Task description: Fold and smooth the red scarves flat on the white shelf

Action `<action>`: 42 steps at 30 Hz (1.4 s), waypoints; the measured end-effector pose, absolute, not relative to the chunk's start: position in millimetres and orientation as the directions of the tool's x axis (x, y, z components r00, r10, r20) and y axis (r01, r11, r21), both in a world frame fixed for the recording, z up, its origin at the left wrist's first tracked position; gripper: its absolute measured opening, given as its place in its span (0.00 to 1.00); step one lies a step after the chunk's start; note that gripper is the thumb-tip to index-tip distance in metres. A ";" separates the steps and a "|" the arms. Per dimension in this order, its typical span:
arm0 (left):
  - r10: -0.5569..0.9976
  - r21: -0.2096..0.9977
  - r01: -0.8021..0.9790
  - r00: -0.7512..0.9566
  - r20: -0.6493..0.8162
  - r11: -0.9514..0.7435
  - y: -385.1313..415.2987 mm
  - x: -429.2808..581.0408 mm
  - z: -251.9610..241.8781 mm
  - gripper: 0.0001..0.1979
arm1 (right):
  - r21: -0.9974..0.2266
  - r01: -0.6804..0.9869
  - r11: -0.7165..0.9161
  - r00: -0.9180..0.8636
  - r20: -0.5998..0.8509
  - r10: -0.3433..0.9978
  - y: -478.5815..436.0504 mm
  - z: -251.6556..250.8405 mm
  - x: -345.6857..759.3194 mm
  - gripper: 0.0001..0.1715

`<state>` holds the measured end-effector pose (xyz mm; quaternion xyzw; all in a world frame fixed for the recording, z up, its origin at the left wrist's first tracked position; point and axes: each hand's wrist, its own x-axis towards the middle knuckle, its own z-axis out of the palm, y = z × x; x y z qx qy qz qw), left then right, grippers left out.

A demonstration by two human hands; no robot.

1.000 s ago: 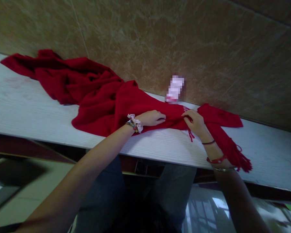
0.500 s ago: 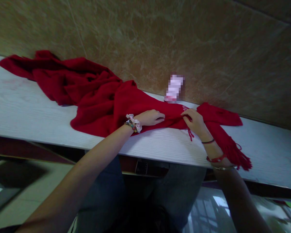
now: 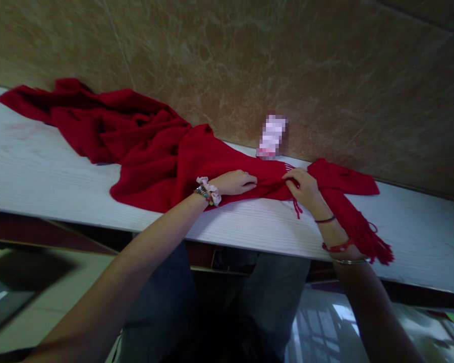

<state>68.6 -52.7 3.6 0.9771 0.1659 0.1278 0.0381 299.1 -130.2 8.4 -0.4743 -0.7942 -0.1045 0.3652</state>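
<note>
A long red scarf [image 3: 155, 151] with fringed ends lies rumpled along a white wooden table [image 3: 41, 176]. My left hand [image 3: 236, 182] rests on the scarf near its middle, fingers curled down into the cloth. My right hand [image 3: 304, 187] pinches a gathered fold of the scarf just to the right. One fringed end [image 3: 366, 237] trails past my right wrist toward the table's front edge. Both wrists wear bracelets.
A small pink and white object [image 3: 272, 136], blurred out, stands at the back of the table against the brown marbled wall [image 3: 249, 60]. Below the table's front edge are my legs in grey trousers [image 3: 272, 297] and a shiny floor.
Hardly anything differs. Both hands stay on the scarf in the same grip; the view has shifted very slightly.
</note>
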 end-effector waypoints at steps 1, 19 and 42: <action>0.334 0.114 0.315 0.912 0.238 -0.942 -52.6 68.6 3.5 0.10 | -0.182 0.829 0.529 -0.283 0.679 0.678 -130.2 8.4 299.1 0.10; 0.328 0.090 0.316 0.915 0.235 -0.945 -53.2 68.6 3.6 0.10 | -0.176 0.830 0.530 -0.291 0.674 0.679 -130.3 8.4 298.8 0.09; 0.297 0.323 0.265 0.953 0.054 -0.909 -56.6 68.8 4.8 0.08 | -0.296 0.882 0.366 -0.145 0.569 0.809 -135.5 17.1 331.6 0.13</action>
